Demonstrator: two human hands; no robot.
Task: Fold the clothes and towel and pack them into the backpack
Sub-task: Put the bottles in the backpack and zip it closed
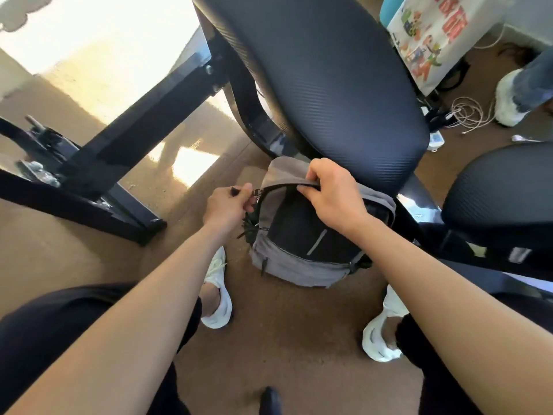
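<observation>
Evidently for zipping: the backpack stands on the floor against a chair — right hand grips its top edge taut, left hand pinches the zipper pull at the side.

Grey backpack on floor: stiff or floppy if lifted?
Probably floppy: the backpack creases at the top where the right hand grips it. Likely light; its front looks slack, not bulging. Might tip: it seems propped against the chair.
</observation>
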